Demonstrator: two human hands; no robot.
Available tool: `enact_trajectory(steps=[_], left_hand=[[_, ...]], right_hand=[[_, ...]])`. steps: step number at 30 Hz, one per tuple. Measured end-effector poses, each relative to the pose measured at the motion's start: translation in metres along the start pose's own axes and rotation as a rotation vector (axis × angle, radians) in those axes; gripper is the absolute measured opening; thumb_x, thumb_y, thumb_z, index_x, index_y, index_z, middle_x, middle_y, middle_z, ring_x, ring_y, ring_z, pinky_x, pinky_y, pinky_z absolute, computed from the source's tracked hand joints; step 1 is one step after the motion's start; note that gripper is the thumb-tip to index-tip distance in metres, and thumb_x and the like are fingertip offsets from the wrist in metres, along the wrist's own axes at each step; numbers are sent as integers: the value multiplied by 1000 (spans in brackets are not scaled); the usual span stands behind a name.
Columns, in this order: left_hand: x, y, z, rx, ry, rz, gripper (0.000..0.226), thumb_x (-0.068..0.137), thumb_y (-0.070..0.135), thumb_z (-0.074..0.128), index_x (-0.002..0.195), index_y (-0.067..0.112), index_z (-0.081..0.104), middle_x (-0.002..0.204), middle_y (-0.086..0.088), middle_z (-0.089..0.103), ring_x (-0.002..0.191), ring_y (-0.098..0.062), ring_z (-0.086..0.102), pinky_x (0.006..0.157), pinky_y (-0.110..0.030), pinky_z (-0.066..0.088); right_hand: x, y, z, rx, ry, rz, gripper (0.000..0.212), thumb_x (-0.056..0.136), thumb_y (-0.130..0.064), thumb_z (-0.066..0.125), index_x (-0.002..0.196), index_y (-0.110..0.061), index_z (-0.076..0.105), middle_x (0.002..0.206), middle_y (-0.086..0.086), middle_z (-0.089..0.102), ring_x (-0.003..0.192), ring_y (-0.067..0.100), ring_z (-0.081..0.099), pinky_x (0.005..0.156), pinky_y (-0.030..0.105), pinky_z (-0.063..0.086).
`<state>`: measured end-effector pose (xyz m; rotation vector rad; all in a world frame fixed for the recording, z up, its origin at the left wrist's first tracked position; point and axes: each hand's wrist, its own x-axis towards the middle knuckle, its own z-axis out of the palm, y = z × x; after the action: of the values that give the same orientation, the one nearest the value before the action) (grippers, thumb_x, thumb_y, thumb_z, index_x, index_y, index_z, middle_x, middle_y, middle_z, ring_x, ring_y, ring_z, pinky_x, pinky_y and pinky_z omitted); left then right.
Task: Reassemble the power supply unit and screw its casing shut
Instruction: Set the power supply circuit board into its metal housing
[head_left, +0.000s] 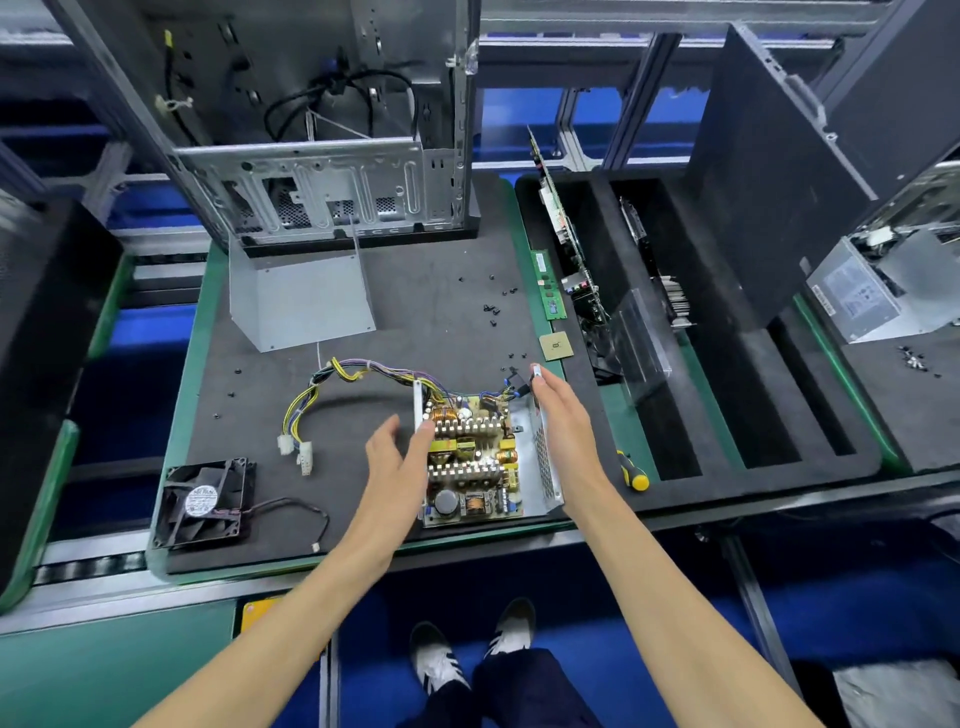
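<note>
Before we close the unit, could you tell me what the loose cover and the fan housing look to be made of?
The power supply cover looks like bent sheet metal with a dull grey finish: thin walls, crisp folds, small screw holes. The cooling fan housing looks like moulded black plastic with a slight sheen, though that is hard to confirm.

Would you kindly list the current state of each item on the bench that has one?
power supply base: open, circuit board exposed
cover: off, lying apart behind the base
fan: removed, lying flat at the left
screwdriver: lying unused
screws: loose, scattered
left hand: open, fingertips at the base's left wall
right hand: open, against the right wall
</note>
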<state>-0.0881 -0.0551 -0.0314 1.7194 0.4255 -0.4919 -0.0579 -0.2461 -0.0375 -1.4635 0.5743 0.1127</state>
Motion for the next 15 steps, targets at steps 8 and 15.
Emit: enact_trajectory(steps=[8,15], left_hand=[[1,8,-10,-61,41,-4,24,107,46,33,130,48,38,113,35,45,58,25,54,70,-20,37],[24,9,-46,-80,125,-6,33,106,48,35,138,45,40,118,29,48,69,26,52,84,-28,40]], right_hand=[[-1,-1,26,-11,-42,-23,33,108,-37,50,140,-35,55,119,-38,52,92,-38,45,73,-5,38],[12,-9,67,-26,-102,-34,35,108,-34,51,143,-31,55,122,-30,55,103,-27,45,79,-1,37]])
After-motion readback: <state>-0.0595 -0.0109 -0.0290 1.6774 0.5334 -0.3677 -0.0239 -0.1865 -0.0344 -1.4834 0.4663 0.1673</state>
